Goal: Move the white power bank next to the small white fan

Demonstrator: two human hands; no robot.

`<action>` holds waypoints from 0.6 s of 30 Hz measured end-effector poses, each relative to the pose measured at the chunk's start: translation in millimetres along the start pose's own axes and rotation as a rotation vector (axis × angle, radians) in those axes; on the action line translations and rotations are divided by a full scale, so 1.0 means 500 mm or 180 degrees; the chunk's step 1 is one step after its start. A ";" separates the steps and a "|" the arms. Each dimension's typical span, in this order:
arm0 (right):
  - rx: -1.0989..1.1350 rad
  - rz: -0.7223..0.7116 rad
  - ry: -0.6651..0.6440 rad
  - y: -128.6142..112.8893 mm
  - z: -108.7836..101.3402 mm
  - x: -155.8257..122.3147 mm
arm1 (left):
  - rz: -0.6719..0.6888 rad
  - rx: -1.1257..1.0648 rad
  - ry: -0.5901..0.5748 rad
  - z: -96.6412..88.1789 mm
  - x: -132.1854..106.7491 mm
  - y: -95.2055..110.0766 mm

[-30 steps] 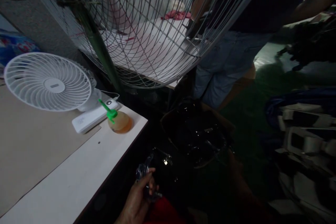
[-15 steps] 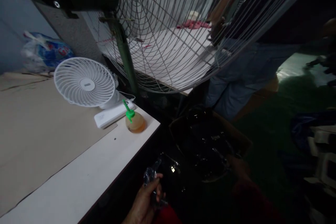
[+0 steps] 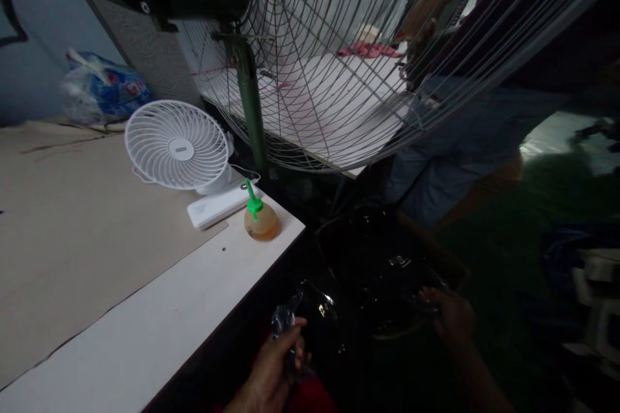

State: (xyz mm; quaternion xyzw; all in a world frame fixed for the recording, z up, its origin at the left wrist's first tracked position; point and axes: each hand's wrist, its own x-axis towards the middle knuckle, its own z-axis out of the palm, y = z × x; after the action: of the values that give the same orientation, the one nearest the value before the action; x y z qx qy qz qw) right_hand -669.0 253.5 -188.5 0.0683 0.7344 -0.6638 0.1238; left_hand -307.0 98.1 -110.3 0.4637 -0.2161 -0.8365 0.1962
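At the bottom centre, my left hand (image 3: 276, 361) is closed around a dark glossy piece (image 3: 283, 321) whose exact kind I cannot make out. My right hand (image 3: 453, 316) is over the near right side of a dim box (image 3: 455, 262), its fingers closed on a dark piece (image 3: 426, 303). Glossy black pieces (image 3: 400, 261) fill the box, seen mostly as glints. More shiny black material (image 3: 324, 303) lies between my two hands. Deep shadow hides its outlines.
To the left is a table (image 3: 159, 316) with a small white fan (image 3: 180, 148), a white power bank-like block (image 3: 220, 206) and a green-nozzled bottle (image 3: 261, 222). A large caged fan (image 3: 310, 97) hangs over the scene. Behind it stands a person in jeans (image 3: 431, 148).
My right hand has come up out of the shadow at the box and now shows more clearly, with a dark piece in it. My left hand keeps its hold. The view has shifted slightly.
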 end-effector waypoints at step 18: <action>-0.2798 -0.1604 -0.4873 -0.136 0.207 -0.533 | -0.0714 -0.0949 -0.0426 -0.007 -0.009 0.012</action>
State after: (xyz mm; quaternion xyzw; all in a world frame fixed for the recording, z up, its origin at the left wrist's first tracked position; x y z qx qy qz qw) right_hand -421.5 160.5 -59.7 -0.6055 0.6315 -0.1961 0.4428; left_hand -300.8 94.8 -105.6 0.3940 -0.0494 -0.9049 0.1535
